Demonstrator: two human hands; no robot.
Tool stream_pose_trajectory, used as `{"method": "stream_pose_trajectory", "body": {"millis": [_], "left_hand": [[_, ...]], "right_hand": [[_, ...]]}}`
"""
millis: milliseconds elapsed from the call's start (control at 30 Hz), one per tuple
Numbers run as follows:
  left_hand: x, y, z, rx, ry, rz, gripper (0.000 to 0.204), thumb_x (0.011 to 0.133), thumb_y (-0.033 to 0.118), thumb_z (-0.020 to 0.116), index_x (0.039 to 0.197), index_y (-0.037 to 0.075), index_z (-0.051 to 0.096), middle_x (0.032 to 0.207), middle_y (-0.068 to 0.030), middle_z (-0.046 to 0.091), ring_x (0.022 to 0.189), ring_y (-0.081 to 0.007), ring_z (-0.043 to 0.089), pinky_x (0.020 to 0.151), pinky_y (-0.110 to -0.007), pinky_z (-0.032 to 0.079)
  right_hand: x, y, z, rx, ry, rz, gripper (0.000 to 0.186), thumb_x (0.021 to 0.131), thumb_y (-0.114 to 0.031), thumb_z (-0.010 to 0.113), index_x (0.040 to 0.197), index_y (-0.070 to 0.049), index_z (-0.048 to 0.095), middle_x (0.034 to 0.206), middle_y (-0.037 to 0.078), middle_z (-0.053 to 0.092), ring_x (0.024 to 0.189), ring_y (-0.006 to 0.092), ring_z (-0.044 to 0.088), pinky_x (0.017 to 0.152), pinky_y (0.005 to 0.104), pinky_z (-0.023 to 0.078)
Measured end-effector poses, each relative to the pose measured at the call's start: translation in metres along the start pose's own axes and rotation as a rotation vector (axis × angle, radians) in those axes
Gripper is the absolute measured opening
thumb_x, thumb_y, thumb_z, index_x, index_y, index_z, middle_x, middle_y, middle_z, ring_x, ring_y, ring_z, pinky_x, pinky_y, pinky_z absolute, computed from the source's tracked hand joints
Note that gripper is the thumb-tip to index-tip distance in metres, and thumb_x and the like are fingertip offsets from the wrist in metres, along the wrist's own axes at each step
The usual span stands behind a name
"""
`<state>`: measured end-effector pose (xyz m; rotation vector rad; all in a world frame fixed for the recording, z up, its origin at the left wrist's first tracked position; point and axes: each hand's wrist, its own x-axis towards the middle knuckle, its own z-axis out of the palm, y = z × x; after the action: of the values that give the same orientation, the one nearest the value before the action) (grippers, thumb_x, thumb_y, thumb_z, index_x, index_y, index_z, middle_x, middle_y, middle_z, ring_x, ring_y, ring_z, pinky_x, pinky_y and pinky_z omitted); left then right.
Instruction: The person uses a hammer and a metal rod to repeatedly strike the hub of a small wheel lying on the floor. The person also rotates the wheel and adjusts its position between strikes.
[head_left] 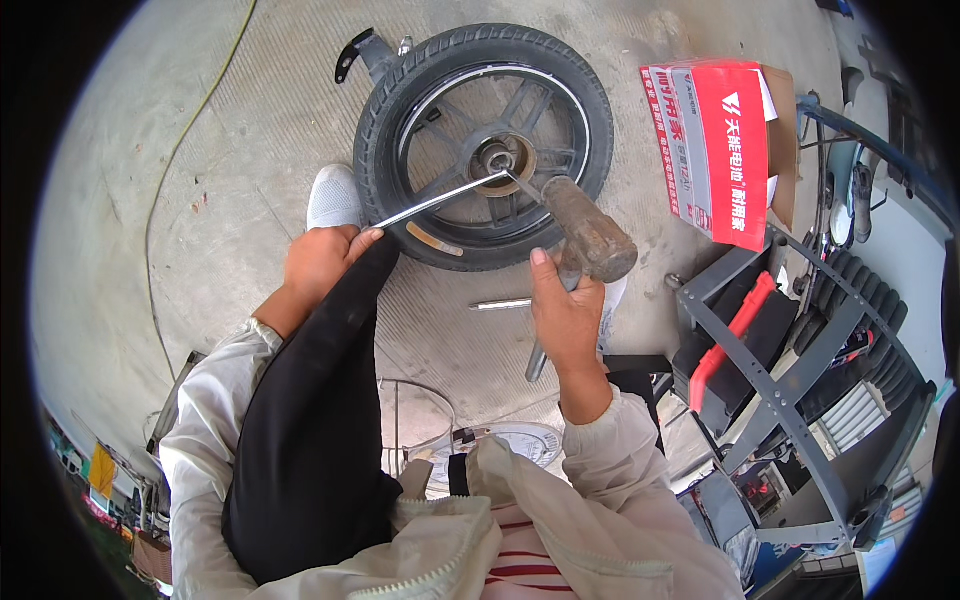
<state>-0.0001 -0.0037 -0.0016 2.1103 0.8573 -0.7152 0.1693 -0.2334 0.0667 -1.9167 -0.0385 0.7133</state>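
A wheel with a black tyre (372, 140) and dark spoked rim lies flat on the floor ahead of me. My left hand (325, 258) is closed round the near end of a long, thin metal bar (430, 207). The bar slants up to the right, its far tip at the wheel's hub (520, 158). Wrapped round the handle of a hammer (600, 240), my right hand (568, 318) holds it over the wheel's lower right edge. The worn hammer head points toward the hub; whether it touches the bar I cannot tell.
A pointed metal tool (500, 304) lies on the floor below the wheel. To the right are a red cardboard box (740, 150) and a grey metal frame (790, 385) with a red bar (730, 340). A hose (175, 150) runs along the left. My shoe (335, 198) rests beside the tyre.
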Motion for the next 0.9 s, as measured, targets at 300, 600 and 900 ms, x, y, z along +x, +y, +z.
{"method": "stream_pose_trajectory", "body": {"millis": [300,600,900], "left_hand": [[0.001,0.001,0.001,0.002,-0.009,-0.018,0.061,0.096,0.057,0.042,0.078,0.004,0.067,0.073,-0.0208,0.065,0.075,-0.0407,0.064,0.069,-0.048,0.05],[0.001,0.002,-0.002,0.004,-0.024,-0.002,0.06,0.096,0.056,0.042,0.078,0.004,0.067,0.073,-0.0201,0.066,0.074,-0.0401,0.064,0.069,-0.048,0.05],[-0.002,0.001,-0.003,0.042,-0.038,0.002,0.062,0.096,0.058,0.041,0.077,0.005,0.067,0.074,-0.0193,0.066,0.075,-0.0393,0.065,0.069,-0.048,0.051]], "right_hand": [[-0.007,0.0,-0.005,-0.357,0.008,-0.298,0.017,0.092,-0.015,0.066,0.088,0.002,0.063,0.071,0.002,0.058,0.067,0.011,0.05,0.062,0.0287,0.041],[-0.03,-0.02,-0.012,-0.018,-0.066,-0.022,0.024,0.097,-0.014,0.058,0.077,-0.011,0.043,0.056,-0.005,0.04,0.046,0.0039,0.036,0.043,0.0233,0.031],[-0.019,-0.006,-0.001,0.037,0.008,0.174,0.019,0.094,-0.016,0.064,0.084,-0.007,0.051,0.059,-0.004,0.045,0.049,0.0053,0.039,0.044,0.0251,0.032]]}}
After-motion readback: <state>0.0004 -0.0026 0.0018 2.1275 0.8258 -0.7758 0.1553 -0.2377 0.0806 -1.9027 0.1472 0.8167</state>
